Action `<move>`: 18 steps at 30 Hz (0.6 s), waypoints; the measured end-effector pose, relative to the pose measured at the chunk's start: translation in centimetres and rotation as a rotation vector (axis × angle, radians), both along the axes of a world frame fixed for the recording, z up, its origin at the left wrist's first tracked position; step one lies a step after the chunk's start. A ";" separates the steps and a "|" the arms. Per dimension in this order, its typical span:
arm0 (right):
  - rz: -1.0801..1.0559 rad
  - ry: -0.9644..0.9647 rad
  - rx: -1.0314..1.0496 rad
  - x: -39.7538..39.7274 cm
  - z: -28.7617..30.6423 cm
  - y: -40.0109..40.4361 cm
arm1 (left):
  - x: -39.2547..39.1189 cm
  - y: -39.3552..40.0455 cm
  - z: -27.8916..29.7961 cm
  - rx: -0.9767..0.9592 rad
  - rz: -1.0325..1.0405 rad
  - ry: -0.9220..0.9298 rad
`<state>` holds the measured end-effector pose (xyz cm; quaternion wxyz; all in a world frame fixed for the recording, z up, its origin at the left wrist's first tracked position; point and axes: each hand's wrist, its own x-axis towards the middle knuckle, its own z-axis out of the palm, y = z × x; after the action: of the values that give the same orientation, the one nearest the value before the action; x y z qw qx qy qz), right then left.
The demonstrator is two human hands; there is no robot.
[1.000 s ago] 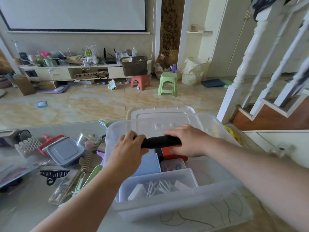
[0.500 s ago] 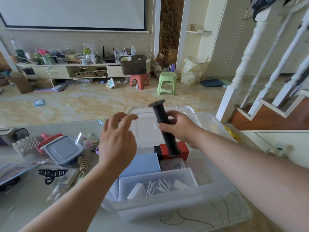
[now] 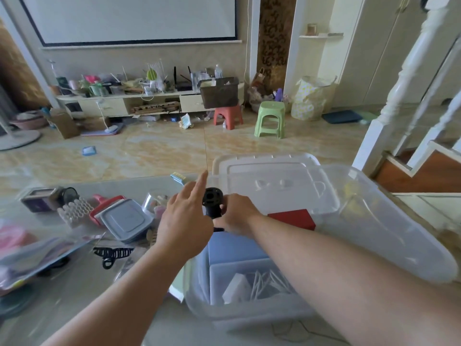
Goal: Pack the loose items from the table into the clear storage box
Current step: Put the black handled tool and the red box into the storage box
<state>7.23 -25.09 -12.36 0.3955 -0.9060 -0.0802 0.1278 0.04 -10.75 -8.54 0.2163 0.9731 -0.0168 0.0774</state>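
My right hand (image 3: 237,216) grips a black tube-shaped object (image 3: 212,203) upright at the left inner side of the clear storage box (image 3: 389,236), its flanged open end facing the camera. My left hand (image 3: 184,218) hovers just left of it, fingers straight and holding nothing. Inside the box lie a red box (image 3: 291,218), a blue flat item (image 3: 234,248) and a smaller clear tub (image 3: 249,283) with white pieces. The box lid (image 3: 269,171) lies behind it.
Loose items lie on the table to the left: a grey-lidded container (image 3: 124,219), a white bumpy tray (image 3: 74,211), a black hair clip (image 3: 112,253), a dark tin (image 3: 42,201), a plastic bag (image 3: 32,255). A staircase railing (image 3: 399,96) stands right.
The black object went from held level in both hands to upright in my right hand alone, then lower at the box's left side. My left hand let go and opened.
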 end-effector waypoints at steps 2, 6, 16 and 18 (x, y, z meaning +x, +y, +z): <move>-0.017 0.029 0.002 0.0 -0.6 0.3 | 0.2 0.2 -0.3 0.077 0.015 0.055; -0.040 0.024 -0.014 0.3 -0.6 0.6 | 0.3 -0.1 -0.2 0.122 0.034 0.130; 0.078 -0.143 -0.466 -1.7 4.0 -0.3 | -0.6 0.4 0.2 -0.099 0.047 -0.086; 0.122 -0.193 -0.516 -3.6 7.0 -0.5 | -1.7 1.9 0.0 -0.183 0.026 -0.154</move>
<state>3.64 -25.63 -5.37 0.1338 -0.9783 -0.1366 0.0804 -1.70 -8.85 -8.58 0.3014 0.9405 -0.0135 0.1561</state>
